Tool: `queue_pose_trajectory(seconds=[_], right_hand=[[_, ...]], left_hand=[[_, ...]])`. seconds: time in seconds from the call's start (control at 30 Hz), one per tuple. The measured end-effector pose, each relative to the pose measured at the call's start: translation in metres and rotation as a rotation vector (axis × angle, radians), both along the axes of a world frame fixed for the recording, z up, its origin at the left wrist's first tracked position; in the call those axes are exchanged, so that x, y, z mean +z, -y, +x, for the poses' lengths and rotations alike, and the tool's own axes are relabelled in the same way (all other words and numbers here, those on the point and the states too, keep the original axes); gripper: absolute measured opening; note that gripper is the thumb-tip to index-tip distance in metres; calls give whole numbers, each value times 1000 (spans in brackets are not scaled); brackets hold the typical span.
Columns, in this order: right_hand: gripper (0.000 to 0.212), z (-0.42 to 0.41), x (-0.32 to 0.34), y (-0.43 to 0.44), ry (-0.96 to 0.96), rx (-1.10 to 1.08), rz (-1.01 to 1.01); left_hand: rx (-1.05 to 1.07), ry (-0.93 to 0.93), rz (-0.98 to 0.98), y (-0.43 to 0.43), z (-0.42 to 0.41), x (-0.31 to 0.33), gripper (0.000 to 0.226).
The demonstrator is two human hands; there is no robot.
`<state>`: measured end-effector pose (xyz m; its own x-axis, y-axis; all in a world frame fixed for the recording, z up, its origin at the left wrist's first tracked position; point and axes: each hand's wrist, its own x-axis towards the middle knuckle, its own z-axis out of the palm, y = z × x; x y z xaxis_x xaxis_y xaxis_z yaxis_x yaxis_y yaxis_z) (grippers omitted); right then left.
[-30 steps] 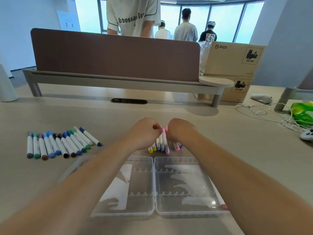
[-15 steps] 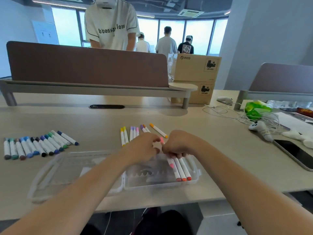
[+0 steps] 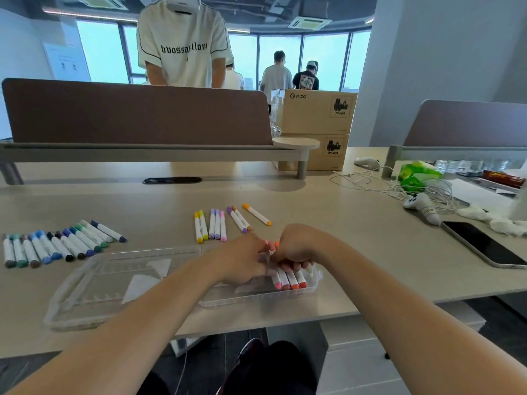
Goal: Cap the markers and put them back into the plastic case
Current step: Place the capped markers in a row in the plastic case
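Hands meet mid-frame, just over the right half of the open plastic case [image 3: 114,289]. Right hand [image 3: 296,246] is fisted, fingers curled round a white marker [image 3: 270,252] with an orange tip poking up. Left hand [image 3: 242,260] closes its fingers on the same marker from the left; exact contact is hidden behind the hand. Cased markers [image 3: 288,280], four, pink to orange-red caps, lie side by side in the case's right half, directly under the right knuckles. Left half of the case holds nothing visible. Blue-green row [image 3: 57,246] lies on the bench [image 3: 342,252] at left of frame. Yellow-purple-pink group [image 3: 211,225] sits above the hands, with a lone orange marker [image 3: 256,214] just right of it. Phone [image 3: 484,246] lies face up at right edge.
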<state>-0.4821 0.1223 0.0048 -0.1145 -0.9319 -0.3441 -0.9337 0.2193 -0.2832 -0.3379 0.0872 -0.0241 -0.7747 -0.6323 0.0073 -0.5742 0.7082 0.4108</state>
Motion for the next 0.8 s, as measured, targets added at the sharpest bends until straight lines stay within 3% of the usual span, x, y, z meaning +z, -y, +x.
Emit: queue_pose_trajectory(seconds=[0.23,0.47,0.57,0.7,0.8], right_hand=[[40,0,-1,7,-59,51,36],[37,0,3,16,-89,77,89],[41,0,4,27,-102,50,18],[32,12,0,57,-85,-11,-120],[26,33,-4,86,-65,-11,-201]], left_hand=[[97,17,78,7,-3,-7,32],[73,-31,94,9,-1,-7,27],[195,-112,65,21,11,-6,37],[353,-221,14,47,36,1,21],[436,-291,5,65,54,8,26]])
